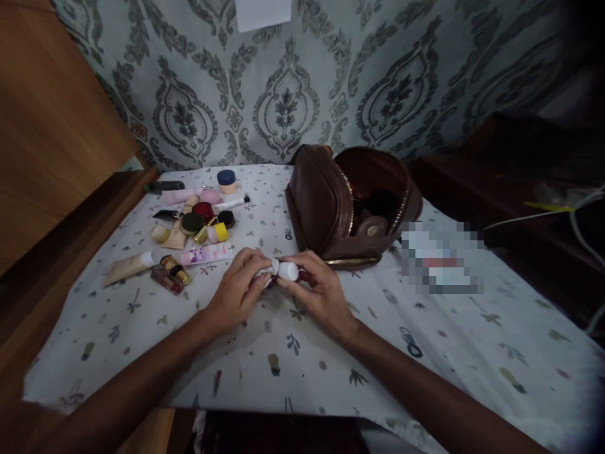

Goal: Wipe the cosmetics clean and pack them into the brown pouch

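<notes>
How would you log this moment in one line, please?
left hand, right hand: holding white-capped item; brown bag: open; cosmetics: grouped left

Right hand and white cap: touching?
Touching. The head view shows the right hand with its thumb and forefinger against the white cap.

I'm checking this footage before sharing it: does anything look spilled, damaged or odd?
One oddity: a pixelated patch on the tablecloth, beside the open brown bag, obscures whatever lies there. I see no spill or damage.
</notes>
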`<state>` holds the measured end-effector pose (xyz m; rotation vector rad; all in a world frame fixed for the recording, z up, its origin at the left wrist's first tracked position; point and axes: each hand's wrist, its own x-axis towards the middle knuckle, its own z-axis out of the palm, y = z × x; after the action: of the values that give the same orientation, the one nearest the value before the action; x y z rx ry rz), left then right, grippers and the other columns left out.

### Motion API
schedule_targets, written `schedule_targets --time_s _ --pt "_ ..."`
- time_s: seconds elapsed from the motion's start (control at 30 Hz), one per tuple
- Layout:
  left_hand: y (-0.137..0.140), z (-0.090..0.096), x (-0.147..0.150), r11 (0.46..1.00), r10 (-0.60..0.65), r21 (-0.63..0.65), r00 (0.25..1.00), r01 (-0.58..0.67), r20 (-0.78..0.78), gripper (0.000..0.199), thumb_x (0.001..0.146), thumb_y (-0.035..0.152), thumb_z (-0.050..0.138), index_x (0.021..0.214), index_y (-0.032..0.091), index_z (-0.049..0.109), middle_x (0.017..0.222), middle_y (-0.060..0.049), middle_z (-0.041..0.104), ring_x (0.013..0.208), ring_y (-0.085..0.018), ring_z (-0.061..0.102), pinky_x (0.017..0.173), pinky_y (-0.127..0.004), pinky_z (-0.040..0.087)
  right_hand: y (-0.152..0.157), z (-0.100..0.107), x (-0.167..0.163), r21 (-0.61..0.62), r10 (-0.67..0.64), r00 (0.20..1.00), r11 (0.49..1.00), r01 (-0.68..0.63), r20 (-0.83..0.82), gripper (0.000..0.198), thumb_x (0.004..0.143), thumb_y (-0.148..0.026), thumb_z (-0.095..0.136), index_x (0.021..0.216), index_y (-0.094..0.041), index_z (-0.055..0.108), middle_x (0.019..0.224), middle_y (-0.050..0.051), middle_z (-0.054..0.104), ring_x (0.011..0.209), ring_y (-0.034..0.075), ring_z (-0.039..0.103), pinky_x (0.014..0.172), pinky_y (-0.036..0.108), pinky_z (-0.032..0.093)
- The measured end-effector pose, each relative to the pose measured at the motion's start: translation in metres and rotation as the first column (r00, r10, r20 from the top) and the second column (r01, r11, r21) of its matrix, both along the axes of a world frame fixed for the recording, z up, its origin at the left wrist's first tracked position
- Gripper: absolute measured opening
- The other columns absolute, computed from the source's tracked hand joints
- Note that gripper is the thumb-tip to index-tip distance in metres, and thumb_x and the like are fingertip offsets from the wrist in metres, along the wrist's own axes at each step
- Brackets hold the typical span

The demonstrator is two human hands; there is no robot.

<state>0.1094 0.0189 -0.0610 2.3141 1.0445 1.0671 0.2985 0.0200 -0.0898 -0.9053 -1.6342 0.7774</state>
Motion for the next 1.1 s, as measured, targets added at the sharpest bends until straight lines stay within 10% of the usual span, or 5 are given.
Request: schedule_targets --time_s 0.3,0.53,0.9,1.1 --pt "0.026 -0.012 -0.020 0.973 0.188 -0.115 0.977 -0.199 -0.096 0.017 0.096 0.028 0.047 0.100 0.019 0.061 0.091 -0.005 0.061 0.090 -0.021 0.059 0.080 -0.034 0.047 0.000 0.004 0.002 0.025 0.011 0.998 1.000 -0.013 0.057 0.022 0.087 -0.031 0.070 0.107 -0.023 0.069 0.096 0.005 0.063 0.087 0.019 0.062 0.072 0.031 0.055" --pt "0.008 0.002 -0.005 0.999 0.010 -0.051 0.998 -0.007 0.065 0.027 0.099 0.024 0.046 0.118 0.021 0.064 0.094 -0.005 0.058 0.088 -0.018 0.057 0.077 -0.031 0.047 -0.002 0.007 0.003 0.105 0.016 0.992 0.994 -0.029 0.125 0.021 0.087 -0.028 0.070 0.107 -0.023 0.067 0.093 0.005 0.063 0.083 0.019 0.060 0.073 0.033 0.052" --pt "0.031 -0.018 -0.026 0.974 0.176 -0.097 0.955 -0.204 -0.237 0.028 0.097 0.022 0.042 0.108 0.012 0.066 0.096 -0.010 0.065 0.092 -0.023 0.062 0.086 -0.037 0.047 0.000 0.005 0.002 0.069 0.007 0.998 0.998 -0.011 0.067 0.020 0.086 -0.027 0.071 0.106 -0.023 0.067 0.095 0.005 0.064 0.086 0.019 0.060 0.075 0.033 0.053" --pt "0.010 -0.001 -0.011 0.993 0.114 -0.001 0.980 -0.115 -0.163 0.026 0.100 0.024 0.042 0.114 0.015 0.062 0.092 -0.006 0.060 0.086 -0.019 0.060 0.079 -0.031 0.050 0.001 0.004 0.003 0.039 0.010 0.998 0.999 -0.012 0.068 0.019 0.086 -0.030 0.070 0.103 -0.023 0.067 0.095 0.005 0.064 0.084 0.019 0.061 0.071 0.033 0.054"
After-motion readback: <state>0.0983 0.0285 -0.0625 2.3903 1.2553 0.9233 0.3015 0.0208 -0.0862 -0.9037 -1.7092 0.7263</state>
